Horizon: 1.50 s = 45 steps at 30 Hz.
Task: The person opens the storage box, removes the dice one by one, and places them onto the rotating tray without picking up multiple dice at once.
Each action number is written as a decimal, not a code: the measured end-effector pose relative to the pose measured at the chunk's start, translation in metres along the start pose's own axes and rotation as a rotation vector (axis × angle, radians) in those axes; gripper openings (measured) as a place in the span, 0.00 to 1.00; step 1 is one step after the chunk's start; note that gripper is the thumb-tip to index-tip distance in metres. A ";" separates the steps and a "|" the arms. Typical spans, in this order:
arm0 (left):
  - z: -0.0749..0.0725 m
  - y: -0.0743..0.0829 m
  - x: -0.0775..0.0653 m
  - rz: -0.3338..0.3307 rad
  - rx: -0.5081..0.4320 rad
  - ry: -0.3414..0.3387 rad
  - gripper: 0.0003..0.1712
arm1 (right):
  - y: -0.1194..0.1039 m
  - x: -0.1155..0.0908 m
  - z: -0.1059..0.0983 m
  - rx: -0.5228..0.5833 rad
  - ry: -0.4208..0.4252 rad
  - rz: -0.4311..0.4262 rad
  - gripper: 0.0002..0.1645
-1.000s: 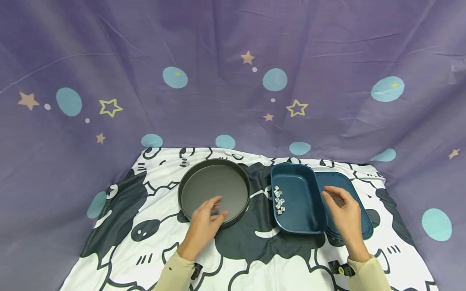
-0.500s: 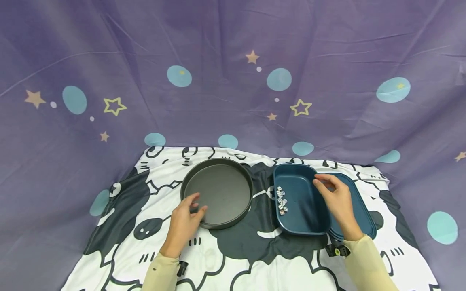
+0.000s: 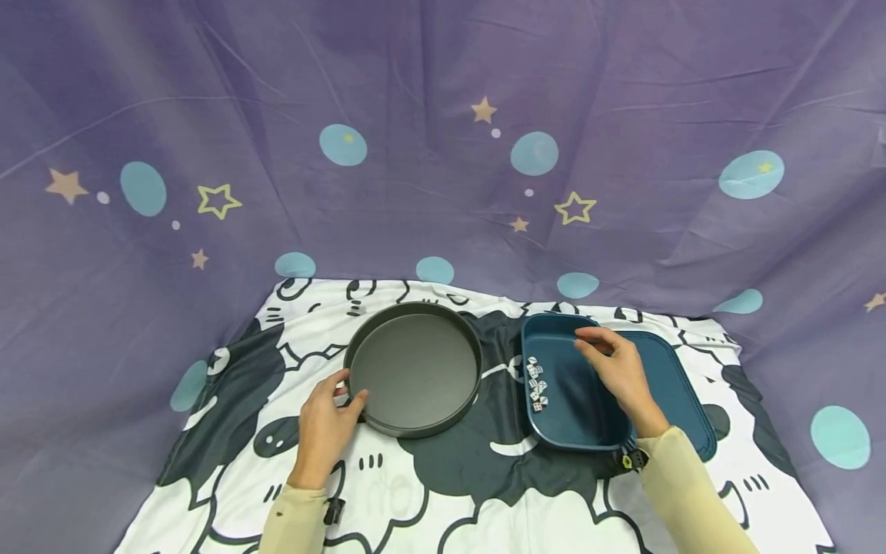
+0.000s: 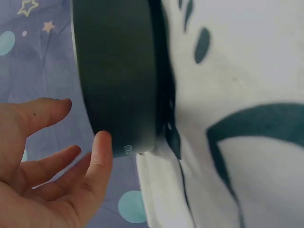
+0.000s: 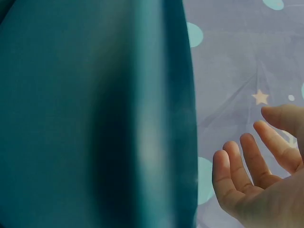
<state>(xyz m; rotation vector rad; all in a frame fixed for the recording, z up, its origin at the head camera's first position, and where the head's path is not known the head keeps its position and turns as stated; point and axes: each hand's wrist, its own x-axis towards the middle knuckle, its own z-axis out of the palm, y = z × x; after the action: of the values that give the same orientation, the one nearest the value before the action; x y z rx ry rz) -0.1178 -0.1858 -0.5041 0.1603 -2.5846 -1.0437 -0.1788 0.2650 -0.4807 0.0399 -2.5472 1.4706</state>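
Observation:
A round dark grey pan (image 3: 415,369) lies on the cloth, left of the middle. At its lower left rim is my left hand (image 3: 325,427), thumb and fingers apart. The left wrist view shows the little finger by the pan's outer wall (image 4: 118,71); whether it touches I cannot tell. My right hand (image 3: 618,377) hovers over the blue rectangular box (image 3: 574,431), fingers loosely bent and nothing between them. Several small white dice (image 3: 536,385) lie along the box's left side. In the right wrist view the fingers (image 5: 251,161) are spread beside the box wall (image 5: 156,118).
Right of the box and partly under it lies a flat blue lid (image 3: 678,392). A black-and-white cartoon cloth (image 3: 477,523) covers the table. Behind it hangs a purple curtain (image 3: 415,115) with stars and dots.
My left hand has moved left from over the pan to its rim. My right hand has moved left from the lid to over the box. The dice look unmoved in the box.

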 end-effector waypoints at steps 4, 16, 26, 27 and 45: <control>0.000 -0.007 0.000 -0.043 -0.016 -0.026 0.30 | 0.004 0.006 0.006 0.021 -0.055 0.006 0.20; -0.001 -0.017 0.001 -0.121 -0.080 -0.059 0.29 | -0.005 0.014 0.009 -0.047 -0.227 0.056 0.19; -0.002 -0.017 0.003 -0.140 -0.075 -0.086 0.29 | -0.013 0.031 0.012 -0.054 -0.250 0.016 0.17; -0.003 -0.017 0.003 -0.139 -0.075 -0.087 0.29 | -0.011 0.033 0.014 -0.042 -0.261 0.012 0.18; 0.002 -0.017 0.002 -0.166 -0.089 -0.101 0.29 | 0.039 0.052 0.042 0.023 -0.416 0.117 0.16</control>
<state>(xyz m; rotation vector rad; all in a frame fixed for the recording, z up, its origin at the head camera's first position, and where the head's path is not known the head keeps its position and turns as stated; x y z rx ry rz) -0.1205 -0.1970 -0.5166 0.3120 -2.6444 -1.2534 -0.2413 0.2524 -0.5252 0.2262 -2.8986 1.6857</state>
